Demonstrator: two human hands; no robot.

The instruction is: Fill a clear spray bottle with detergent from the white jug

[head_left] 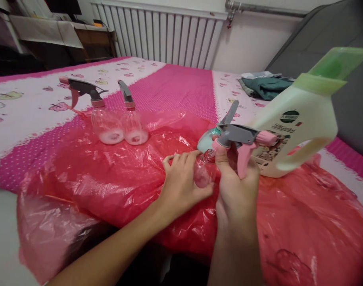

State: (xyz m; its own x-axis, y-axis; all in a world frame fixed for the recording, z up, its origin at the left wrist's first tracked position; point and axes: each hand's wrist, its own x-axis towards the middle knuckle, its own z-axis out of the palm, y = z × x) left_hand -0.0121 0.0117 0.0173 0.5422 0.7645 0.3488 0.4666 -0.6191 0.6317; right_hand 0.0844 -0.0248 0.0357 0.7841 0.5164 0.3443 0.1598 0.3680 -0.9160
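Observation:
My left hand is wrapped round a clear spray bottle whose neck is uncovered. In my right hand is a grey and pink trigger sprayer head, gripped by its collar just above and to the right of that neck. The head looks tilted and apart from the bottle. Behind it stands another bottle with a teal collar, partly hidden. Close on the right, a large cream detergent jug with a green cap leans on the red plastic sheet.
Two clear spray bottles with trigger heads, a left one and a right one, stand on the sheet at the left. Folded dark green cloth lies on the pink bedspread. A white radiator lines the far wall.

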